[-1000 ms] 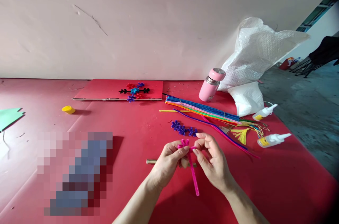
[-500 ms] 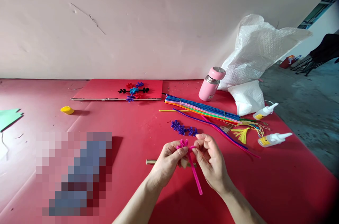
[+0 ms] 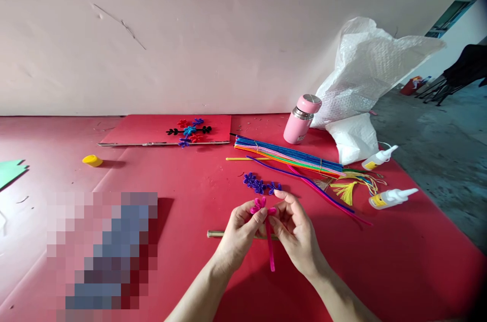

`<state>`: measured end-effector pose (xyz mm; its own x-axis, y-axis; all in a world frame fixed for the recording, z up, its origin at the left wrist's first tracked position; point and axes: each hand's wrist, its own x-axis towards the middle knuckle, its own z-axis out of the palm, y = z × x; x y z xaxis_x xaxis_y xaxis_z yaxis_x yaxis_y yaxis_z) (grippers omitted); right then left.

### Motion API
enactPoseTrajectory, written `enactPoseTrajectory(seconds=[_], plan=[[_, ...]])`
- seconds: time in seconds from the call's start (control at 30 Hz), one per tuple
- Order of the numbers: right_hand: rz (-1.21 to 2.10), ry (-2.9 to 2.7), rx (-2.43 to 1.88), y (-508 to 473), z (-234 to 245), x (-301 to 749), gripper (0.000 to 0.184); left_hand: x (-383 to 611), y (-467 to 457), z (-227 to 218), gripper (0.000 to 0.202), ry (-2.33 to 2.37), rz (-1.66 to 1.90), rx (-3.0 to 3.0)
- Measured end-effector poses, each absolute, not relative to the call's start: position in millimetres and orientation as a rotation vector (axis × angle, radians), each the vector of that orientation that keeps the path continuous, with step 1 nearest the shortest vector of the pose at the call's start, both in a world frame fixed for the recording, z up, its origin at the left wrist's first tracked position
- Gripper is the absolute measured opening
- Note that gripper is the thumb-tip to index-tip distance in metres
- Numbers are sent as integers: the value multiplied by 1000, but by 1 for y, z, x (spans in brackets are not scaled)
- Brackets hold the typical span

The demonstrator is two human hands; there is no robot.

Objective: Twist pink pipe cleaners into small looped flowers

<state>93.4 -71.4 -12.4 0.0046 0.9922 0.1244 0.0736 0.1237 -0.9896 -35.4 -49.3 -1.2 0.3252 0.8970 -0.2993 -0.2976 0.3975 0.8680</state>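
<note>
A pink pipe cleaner (image 3: 271, 251), looped at its top into flower petals, is pinched between my two hands. My left hand (image 3: 243, 225) is closed on the petals from the left, thumb on top. From the right, my right hand (image 3: 294, 225) grips the same piece near the last loop, its index finger raised. The straight tail hangs down toward me. Just beyond my fingers lie several purple pipe-cleaner flowers (image 3: 258, 186). A thin stick (image 3: 216, 234) lies on the table behind my hands, partly hidden by them.
A bundle of coloured pipe cleaners (image 3: 289, 153) lies beyond, near a pink flask (image 3: 299, 124), two glue bottles (image 3: 391, 199) and a yellow tassel (image 3: 344, 192). Bubble wrap (image 3: 365, 73) stands at the back right. A red board (image 3: 144, 129) bears flowers; a yellow cap (image 3: 92, 161) sits left.
The loop at the right of the pink flower has been drawn in smaller, against the petals. The tail has swung left and hangs straighter. The whole view has shifted slightly.
</note>
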Motion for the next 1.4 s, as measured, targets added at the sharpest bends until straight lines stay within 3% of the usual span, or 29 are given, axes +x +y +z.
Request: enactPoseTrajectory(seconds=[0.53, 0.8, 1.1, 1.27, 1.4], plan=[[972, -1373, -1238, -72, -6, 94, 34, -35, -48, -6, 14, 849, 939, 620], [374, -1837, -1190, -70, 4, 112, 45, -35, -46, -3, 17, 729, 879, 512], [61, -2284, -933, -64, 19, 130, 51, -35, -49, 3, 27, 630, 771, 571], [53, -2420, -851, -60, 28, 135, 45, -36, -49, 9, 28, 643, 741, 639], [268, -2347, -888, -60, 34, 132, 42, -38, -49, 13, 26, 693, 731, 822]])
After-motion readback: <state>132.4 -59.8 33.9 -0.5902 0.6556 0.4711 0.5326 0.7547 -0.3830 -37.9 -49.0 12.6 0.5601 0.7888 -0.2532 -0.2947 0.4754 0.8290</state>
